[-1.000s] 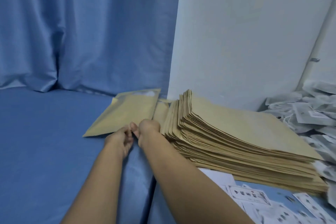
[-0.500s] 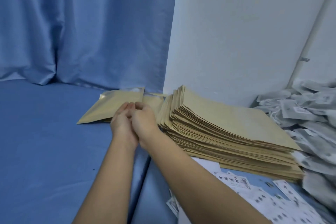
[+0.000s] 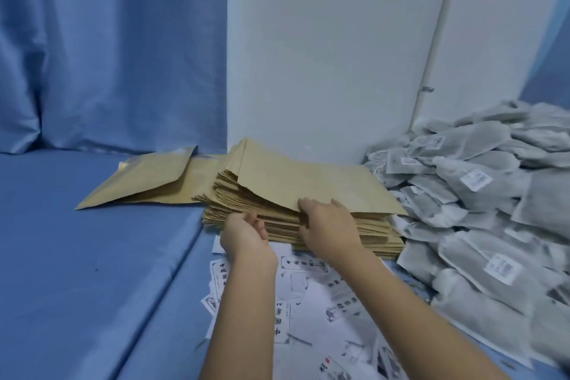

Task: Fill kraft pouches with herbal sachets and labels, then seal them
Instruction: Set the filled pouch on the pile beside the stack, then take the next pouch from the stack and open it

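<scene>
Tall stack of kraft pouches (image 3: 333,227) against the wall, just beside the sachet heap (image 3: 481,213). Top pouch (image 3: 308,177): light, flat, probably slick, likely to drag a second along. Best pinched at the near edge, and pinched exactly there by the right hand (image 3: 327,222). Nothing in the slack-fingered left hand (image 3: 243,233).

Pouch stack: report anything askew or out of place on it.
The pouch stack is not squared: its left edges fan out in steps, and the top pouch is lifted at its near edge where the right hand grips it. Loose labels lie scattered in front.
</scene>
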`<state>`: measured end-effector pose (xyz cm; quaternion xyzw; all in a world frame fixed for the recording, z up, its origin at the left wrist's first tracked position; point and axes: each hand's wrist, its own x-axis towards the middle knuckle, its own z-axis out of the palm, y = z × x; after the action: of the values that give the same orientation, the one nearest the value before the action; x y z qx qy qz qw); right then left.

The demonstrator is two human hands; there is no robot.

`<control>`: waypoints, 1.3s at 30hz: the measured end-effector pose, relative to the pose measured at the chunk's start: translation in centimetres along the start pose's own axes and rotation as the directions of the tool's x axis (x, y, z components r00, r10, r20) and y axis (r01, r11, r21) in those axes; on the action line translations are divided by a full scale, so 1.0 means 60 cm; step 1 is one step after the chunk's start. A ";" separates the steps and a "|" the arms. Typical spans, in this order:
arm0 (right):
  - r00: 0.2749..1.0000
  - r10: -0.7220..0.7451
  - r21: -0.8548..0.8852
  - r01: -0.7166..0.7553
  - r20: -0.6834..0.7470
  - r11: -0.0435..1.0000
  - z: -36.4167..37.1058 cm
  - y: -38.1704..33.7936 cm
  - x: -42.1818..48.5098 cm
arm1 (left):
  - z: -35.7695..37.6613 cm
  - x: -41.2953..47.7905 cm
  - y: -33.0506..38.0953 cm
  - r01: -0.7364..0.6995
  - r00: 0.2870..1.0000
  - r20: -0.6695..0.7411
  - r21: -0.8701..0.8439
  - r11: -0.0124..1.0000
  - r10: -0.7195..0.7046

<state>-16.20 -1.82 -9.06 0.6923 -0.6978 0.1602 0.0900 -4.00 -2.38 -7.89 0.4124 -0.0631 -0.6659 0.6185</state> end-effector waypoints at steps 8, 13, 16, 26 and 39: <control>0.899 0.135 0.406 0.051 -0.416 0.912 -0.003 0.041 -0.031 | 0.009 -0.023 0.036 -0.069 0.963 0.269 0.163 0.984 0.023; 0.881 0.091 0.417 0.127 -0.464 0.900 0.005 0.031 -0.040 | 0.003 -0.024 0.057 -0.638 0.770 0.333 0.408 0.653 0.544; 0.885 0.165 0.519 0.097 -0.435 0.849 0.001 0.016 -0.048 | 0.016 -0.041 0.055 -0.859 0.509 0.431 0.301 0.413 0.745; 0.948 0.260 0.882 -0.044 0.185 -0.469 -0.003 -0.006 -0.070 | 0.029 -0.058 -0.019 -0.843 0.441 0.894 0.442 -0.307 0.078; 0.939 0.204 0.788 -0.100 0.276 -0.607 -0.001 0.023 -0.080 | 0.026 -0.036 -0.037 -0.764 0.627 0.761 0.643 0.060 -0.164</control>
<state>-17.45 2.67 -10.83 0.2608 -0.2837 0.7207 -0.5763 -6.92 -0.64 -7.14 0.4035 -0.7892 -0.3825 0.2609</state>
